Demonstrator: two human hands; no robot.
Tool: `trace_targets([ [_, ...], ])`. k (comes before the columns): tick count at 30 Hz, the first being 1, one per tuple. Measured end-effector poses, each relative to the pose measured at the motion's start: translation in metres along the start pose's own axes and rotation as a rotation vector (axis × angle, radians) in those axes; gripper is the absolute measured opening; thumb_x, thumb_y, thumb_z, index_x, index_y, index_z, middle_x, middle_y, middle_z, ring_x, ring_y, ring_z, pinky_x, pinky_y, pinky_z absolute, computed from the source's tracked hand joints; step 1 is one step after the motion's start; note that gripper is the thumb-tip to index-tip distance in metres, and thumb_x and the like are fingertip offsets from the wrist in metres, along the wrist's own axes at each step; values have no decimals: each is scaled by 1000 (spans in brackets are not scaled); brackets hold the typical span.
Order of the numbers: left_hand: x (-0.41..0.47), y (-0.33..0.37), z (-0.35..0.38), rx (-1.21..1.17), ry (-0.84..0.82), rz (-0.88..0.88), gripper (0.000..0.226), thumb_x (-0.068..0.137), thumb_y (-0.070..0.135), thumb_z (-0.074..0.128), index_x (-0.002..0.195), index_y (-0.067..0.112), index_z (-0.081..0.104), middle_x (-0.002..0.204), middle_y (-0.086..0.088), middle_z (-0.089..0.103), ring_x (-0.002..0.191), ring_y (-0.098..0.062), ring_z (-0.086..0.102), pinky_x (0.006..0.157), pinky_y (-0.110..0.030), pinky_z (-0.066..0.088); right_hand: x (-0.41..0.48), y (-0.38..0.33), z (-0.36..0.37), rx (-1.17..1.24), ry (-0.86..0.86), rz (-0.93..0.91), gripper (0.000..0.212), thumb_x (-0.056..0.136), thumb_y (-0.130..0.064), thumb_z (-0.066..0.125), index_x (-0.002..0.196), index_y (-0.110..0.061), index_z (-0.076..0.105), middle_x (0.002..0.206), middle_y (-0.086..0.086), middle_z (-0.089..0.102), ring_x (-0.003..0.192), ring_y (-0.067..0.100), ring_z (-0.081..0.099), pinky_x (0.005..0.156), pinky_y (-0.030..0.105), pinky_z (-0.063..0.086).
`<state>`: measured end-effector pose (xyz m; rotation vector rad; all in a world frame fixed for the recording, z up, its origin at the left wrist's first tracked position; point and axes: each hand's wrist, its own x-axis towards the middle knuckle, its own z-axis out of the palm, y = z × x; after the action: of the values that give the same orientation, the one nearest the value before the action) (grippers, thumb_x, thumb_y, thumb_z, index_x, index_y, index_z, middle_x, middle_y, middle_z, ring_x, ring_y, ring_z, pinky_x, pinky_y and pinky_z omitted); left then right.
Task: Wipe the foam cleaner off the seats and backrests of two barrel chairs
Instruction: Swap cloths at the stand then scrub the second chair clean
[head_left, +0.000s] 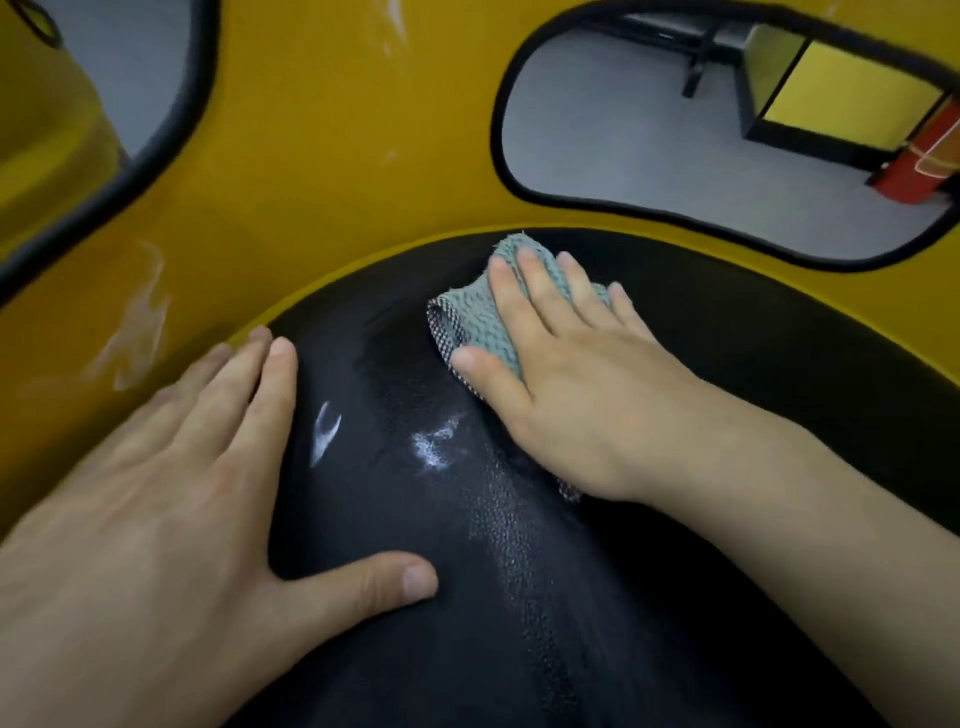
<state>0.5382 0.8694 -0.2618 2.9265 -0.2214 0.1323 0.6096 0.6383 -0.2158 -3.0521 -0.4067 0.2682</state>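
Cloth (480, 325), grey-green, is lying on the black seat (727, 364) at 12 o'clock, near the yellow backrest (337, 156); the right hand (561, 374) is pressing it flat, fingers straight and spread. At 8 o'clock the left hand (171, 493) is resting flat, fingers apart. Foam streaks (434, 444) are showing centrally.

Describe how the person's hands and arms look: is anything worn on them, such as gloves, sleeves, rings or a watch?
The left hand and right hand are bare: no gloves, no rings, short unpainted nails. The right forearm is uncovered, with no sleeve, watch or band in view. The frame cuts off the left arm near the wrist.
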Motion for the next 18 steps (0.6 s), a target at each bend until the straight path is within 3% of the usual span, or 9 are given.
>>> trace_targets([
  [4, -2, 5, -4, 18, 2, 12, 140, 64, 106, 30, 154, -1, 33, 159, -16, 37, 144, -26, 30, 114, -43, 20, -38, -3, 13, -58, -14, -62, 71, 98, -63, -5, 156, -26, -23, 164, -5, -29, 150, 17, -28, 125, 42, -7],
  [7, -6, 15, -14, -2, -33, -60, 142, 65, 107, 24, 155, -3, 31, 160, -19, 34, 146, -23, 25, 116, -37, 18, -92, -11, 30, -66, 5, -126, 77, 101, -60, 8, 158, -12, 28, 164, 9, 26, 150, 34, 25, 113, 47, 22],
  [9, -10, 20, -22, -42, -60, -120, 152, 50, 112, 8, 162, 9, 3, 169, -7, 2, 153, -11, 0, 123, -27, 4, -107, -9, 34, -72, -33, -130, 78, 102, -61, 11, 151, -9, 42, 157, 11, 40, 142, 37, 40, 106, 51, 28],
  [11, -18, 24, -30, -80, -135, -212, 152, 35, 111, -6, 155, 21, -29, 157, 9, -35, 143, -1, -28, 117, -23, -16, -97, -15, 21, -83, -79, -129, 80, 100, -66, 6, 158, -16, 29, 164, 6, 27, 149, 33, 28, 112, 46, 22],
  [12, -21, 25, -33, -62, -167, -236, 151, 32, 109, -7, 153, 22, -34, 151, 13, -41, 139, 1, -33, 114, -22, -20, -83, -17, 14, -78, -66, -130, 80, 97, -69, -1, 162, -23, 9, 169, 1, 6, 154, 27, 10, 120, 43, 13],
  [14, -26, 28, -35, -42, -149, -261, 149, 34, 108, -5, 154, 23, -32, 155, 14, -39, 141, 1, -32, 113, -20, -19, -45, -12, 6, -26, -58, -86, 78, 90, -72, -8, 154, -32, -26, 162, -8, -31, 150, 17, -26, 124, 43, -8],
  [18, -35, 36, -37, -31, -120, -294, 145, 44, 108, 5, 159, 24, -22, 167, 12, -21, 149, 2, -19, 113, -17, -13, 20, -11, -2, -18, -93, -38, 78, 97, -70, 5, 157, -27, -21, 164, -3, -27, 151, 23, -24, 123, 51, -9],
])
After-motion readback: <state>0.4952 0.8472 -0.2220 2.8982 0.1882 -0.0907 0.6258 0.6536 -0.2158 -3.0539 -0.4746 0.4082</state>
